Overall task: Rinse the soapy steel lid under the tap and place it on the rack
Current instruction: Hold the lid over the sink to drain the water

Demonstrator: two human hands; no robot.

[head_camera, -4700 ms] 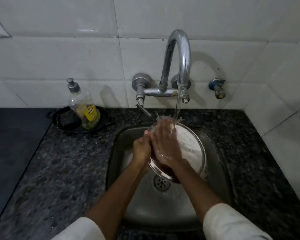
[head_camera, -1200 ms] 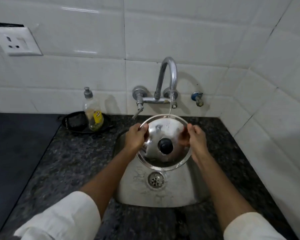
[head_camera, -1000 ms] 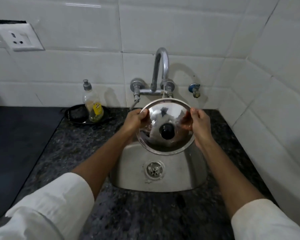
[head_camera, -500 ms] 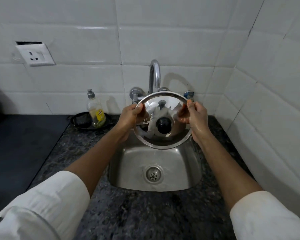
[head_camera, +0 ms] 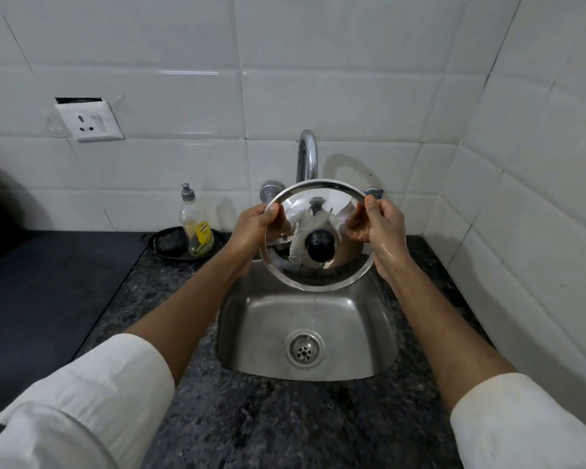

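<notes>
A round steel lid [head_camera: 322, 269] with a black knob is held upright above the sink [head_camera: 268, 319], its shiny top facing me, with no foam visible on it. My left hand [head_camera: 251, 228] grips its left rim and my right hand [head_camera: 383, 228], wet, grips its right rim. The curved tap [head_camera: 308, 154] rises behind the lid, its spout hidden by the lid. No rack is in view.
A soap bottle [head_camera: 194, 228] stands in a black dish [head_camera: 170, 245] left of the sink on the speckled counter [head_camera: 285, 424]. White tiled walls close in at the back and right, with a wall socket [head_camera: 88, 121] upper left. A dark surface [head_camera: 41, 292] lies at left.
The lid has come out from under the running water, been turned knob side toward me and lifted clear of the sink. My view has pulled back and up.
</notes>
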